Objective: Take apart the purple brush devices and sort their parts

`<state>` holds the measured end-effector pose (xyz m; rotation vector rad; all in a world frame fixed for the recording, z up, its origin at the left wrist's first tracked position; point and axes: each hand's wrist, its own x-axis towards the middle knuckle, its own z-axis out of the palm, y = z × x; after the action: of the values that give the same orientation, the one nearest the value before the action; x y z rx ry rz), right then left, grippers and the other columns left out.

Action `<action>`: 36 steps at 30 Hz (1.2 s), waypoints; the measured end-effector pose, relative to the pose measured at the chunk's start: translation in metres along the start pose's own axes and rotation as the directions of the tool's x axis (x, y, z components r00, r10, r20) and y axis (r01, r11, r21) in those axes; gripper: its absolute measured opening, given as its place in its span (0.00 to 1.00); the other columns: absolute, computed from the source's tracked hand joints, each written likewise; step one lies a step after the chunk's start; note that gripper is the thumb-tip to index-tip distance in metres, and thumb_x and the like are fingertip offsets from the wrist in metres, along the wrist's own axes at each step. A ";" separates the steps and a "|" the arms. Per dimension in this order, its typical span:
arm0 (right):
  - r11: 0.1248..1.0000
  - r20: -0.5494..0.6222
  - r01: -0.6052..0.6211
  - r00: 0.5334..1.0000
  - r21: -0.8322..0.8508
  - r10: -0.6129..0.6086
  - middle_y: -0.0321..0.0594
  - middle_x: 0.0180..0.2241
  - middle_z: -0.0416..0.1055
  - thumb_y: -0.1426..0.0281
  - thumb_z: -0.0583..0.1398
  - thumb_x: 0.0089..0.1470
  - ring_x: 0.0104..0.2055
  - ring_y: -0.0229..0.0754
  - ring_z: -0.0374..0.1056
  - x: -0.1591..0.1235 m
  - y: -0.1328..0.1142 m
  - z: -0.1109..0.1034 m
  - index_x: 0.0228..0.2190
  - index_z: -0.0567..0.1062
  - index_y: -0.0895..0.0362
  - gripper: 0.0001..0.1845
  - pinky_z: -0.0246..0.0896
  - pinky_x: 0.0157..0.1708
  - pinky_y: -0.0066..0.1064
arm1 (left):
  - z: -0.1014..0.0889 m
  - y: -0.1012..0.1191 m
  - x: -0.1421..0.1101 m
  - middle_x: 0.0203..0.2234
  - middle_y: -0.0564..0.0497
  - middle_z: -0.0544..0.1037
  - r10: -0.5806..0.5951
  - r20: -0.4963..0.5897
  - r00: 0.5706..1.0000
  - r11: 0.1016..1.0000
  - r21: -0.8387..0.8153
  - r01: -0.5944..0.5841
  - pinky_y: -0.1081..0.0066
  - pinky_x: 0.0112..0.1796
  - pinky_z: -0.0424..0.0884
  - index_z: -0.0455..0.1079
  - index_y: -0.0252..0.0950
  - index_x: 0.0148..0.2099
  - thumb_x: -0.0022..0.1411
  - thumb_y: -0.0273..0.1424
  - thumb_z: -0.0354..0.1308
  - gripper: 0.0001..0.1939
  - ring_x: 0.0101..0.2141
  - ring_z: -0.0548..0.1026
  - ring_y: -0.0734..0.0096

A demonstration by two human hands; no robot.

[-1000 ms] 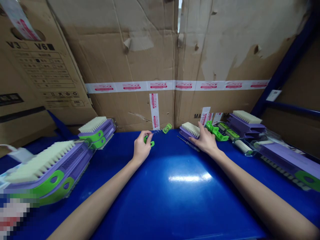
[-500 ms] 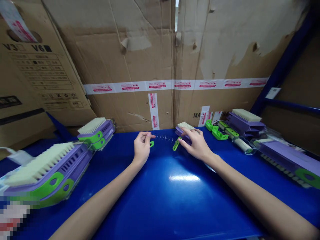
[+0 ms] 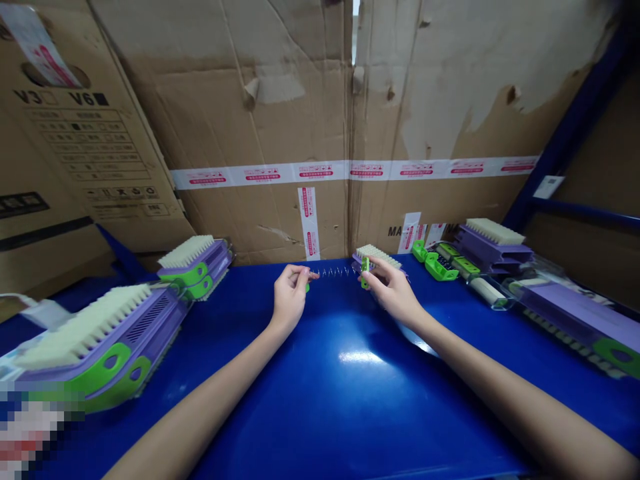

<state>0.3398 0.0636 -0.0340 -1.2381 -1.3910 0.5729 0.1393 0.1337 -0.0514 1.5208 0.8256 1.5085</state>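
A thin metal coil spring [image 3: 336,272] is stretched sideways between my two hands, a little above the blue table. My left hand [image 3: 291,297] is closed, thumb and finger pinching the spring's left end. A bit of green plastic [image 3: 307,288] shows just beside those fingertips; most of it is hidden. With thumb and forefinger, my right hand [image 3: 393,288] grips a small green plastic piece [image 3: 365,272] held upright, at the spring's right end. Whether spring and piece are joined I cannot tell. Behind my right hand lies a purple brush with pale bristles [image 3: 377,253], partly covered by the fingers.
Purple-and-green brushes [image 3: 187,267] stand on the left of the blue table [image 3: 300,400]. At the right are green clips [image 3: 443,267], a clear-wrapped roller [image 3: 486,291] and more purple brush parts [image 3: 493,247]. Tall cardboard [image 3: 260,133] closes off the back.
My right hand has closed on the green piece, which has turned from slanted to upright and shifted slightly right. My left hand has moved a little right, still pinching the spring.
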 end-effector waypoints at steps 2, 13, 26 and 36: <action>0.996 -0.004 -0.059 0.998 0.067 0.060 0.44 0.31 0.75 0.56 0.60 0.51 0.28 0.41 0.69 0.001 0.001 -0.001 0.52 0.67 0.60 0.31 0.64 0.27 0.34 | -0.001 0.002 -0.003 0.30 0.47 0.78 0.066 0.047 0.997 0.989 0.132 -0.072 0.66 0.38 0.71 0.65 0.36 0.36 0.61 0.43 0.54 0.14 0.34 0.77 0.67; 0.990 0.001 -0.056 0.998 0.130 0.057 0.41 0.30 0.74 0.57 0.63 0.48 0.26 0.38 0.67 -0.001 -0.006 -0.004 0.51 0.68 0.58 0.31 0.64 0.25 0.32 | -0.001 0.007 -0.014 0.30 0.48 0.77 0.342 0.395 0.853 0.724 0.467 -0.507 0.62 0.43 0.65 0.71 0.39 0.36 0.60 0.37 0.58 0.08 0.36 0.73 0.64; 0.924 -0.001 0.313 0.947 -0.221 -0.321 0.42 0.36 0.73 0.62 0.59 0.53 0.34 0.42 0.69 -0.006 -0.006 -0.010 0.53 0.68 0.55 0.26 0.67 0.34 0.36 | 0.003 0.013 -0.008 0.15 0.60 0.62 -0.326 0.569 0.755 0.902 -0.052 0.428 0.70 0.28 0.65 0.64 0.34 0.42 0.55 0.43 0.61 0.19 0.20 0.63 0.77; 0.997 0.065 0.071 0.995 0.010 -0.072 0.40 0.32 0.74 0.60 0.62 0.49 0.30 0.39 0.68 -0.001 0.004 -0.005 0.51 0.69 0.58 0.28 0.64 0.28 0.31 | -0.001 0.011 -0.007 0.13 0.63 0.59 -0.342 0.477 0.810 0.935 0.090 0.342 0.76 0.20 0.57 0.66 0.35 0.39 0.48 0.43 0.66 0.22 0.14 0.59 0.81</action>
<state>0.3454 0.0630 -0.0370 -1.1674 -1.4809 0.5728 0.1369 0.1229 -0.0450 1.5557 0.7422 0.8059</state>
